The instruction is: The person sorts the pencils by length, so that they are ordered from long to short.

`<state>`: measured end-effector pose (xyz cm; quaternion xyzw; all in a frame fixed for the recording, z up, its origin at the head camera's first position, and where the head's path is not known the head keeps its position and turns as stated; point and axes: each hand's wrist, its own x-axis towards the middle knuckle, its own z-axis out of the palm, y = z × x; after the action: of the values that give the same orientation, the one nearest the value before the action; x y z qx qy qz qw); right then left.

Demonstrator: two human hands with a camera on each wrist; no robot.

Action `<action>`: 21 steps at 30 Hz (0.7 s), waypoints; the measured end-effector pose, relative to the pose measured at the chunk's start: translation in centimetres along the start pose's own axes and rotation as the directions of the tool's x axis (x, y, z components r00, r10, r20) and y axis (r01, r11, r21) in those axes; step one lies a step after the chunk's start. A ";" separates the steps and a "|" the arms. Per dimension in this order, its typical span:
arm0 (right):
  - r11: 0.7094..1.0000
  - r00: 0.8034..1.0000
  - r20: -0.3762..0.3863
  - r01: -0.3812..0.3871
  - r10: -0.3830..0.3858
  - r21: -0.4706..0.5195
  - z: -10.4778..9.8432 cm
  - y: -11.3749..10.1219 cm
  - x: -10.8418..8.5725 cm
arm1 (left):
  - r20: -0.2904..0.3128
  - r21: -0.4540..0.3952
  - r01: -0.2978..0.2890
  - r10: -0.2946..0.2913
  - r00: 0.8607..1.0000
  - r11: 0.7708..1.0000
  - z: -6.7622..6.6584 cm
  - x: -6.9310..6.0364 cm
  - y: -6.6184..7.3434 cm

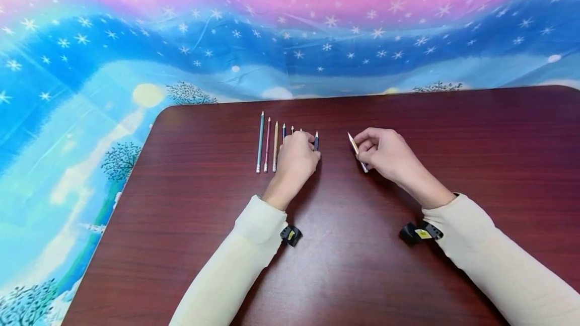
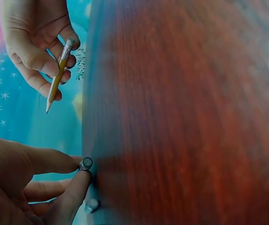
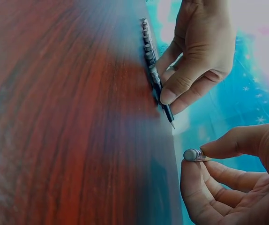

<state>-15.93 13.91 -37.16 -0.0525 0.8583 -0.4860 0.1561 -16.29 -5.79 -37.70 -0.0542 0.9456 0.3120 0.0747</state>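
My left hand (image 1: 296, 159) pinches a short dark pencil (image 1: 316, 140) between thumb and fingers, its tip pointing to the table's far edge. To the right, my right hand (image 1: 390, 156) holds a short yellow pencil (image 1: 353, 144) by thumb and fingertips; the left wrist view shows its sharpened tip and eraser end. A row of pencils lies left of and beneath my left hand: a long teal one (image 1: 260, 142), a pinkish-red one (image 1: 268, 145), a tan one (image 1: 275, 147) and a dark blue one (image 1: 284, 131). Others there are mostly hidden by the hand.
The dark reddish-brown wooden table (image 1: 353, 265) ends at a far edge, against a pink and blue snowflake-patterned cloth (image 1: 290, 29). Black straps with small devices (image 1: 291, 235) sit at both sleeve cuffs.
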 end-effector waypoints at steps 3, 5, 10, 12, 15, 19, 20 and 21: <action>1.000 1.000 -0.003 0.004 -0.004 0.006 0.0 0.1 0.0 | 0.000 0.024 -0.019 0.019 1.000 1.000 0.1 0.0 0.0; 1.000 1.000 -0.002 0.004 -0.004 0.010 0.0 0.1 0.0 | -0.002 0.028 -0.022 0.022 1.000 0.999 0.1 0.0 -0.1; 1.000 1.000 0.001 0.007 -0.007 0.016 0.0 0.3 0.0 | -0.012 0.036 -0.018 0.018 1.000 0.999 0.0 0.1 -0.3; 1.000 1.000 0.000 0.009 -0.009 0.020 0.0 0.4 -0.1 | -0.018 0.046 -0.024 0.025 1.000 0.999 -0.1 0.2 -0.4; 1.000 1.000 0.001 0.012 -0.012 0.024 -0.1 0.4 -0.1 | -0.029 0.067 -0.042 0.044 0.999 0.997 -0.2 0.3 -0.5; 0.999 1.000 0.001 0.013 -0.014 0.031 -0.1 0.5 -0.1 | -0.030 0.079 -0.060 0.062 0.998 0.995 -0.3 0.3 -0.6; 0.999 1.000 0.001 0.014 -0.014 0.033 -0.1 0.5 -0.2 | -0.031 0.085 -0.063 0.066 0.997 0.994 -0.3 0.3 -0.6; 0.999 1.000 0.001 0.014 -0.014 0.035 -0.1 0.6 -0.2 | -0.031 0.089 -0.067 0.070 0.997 0.994 -0.2 0.3 -0.6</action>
<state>-15.76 14.32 -37.57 -0.0561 0.8492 -0.5020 0.1539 -16.55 -6.46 -37.96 -0.0239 0.9609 0.2713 0.0500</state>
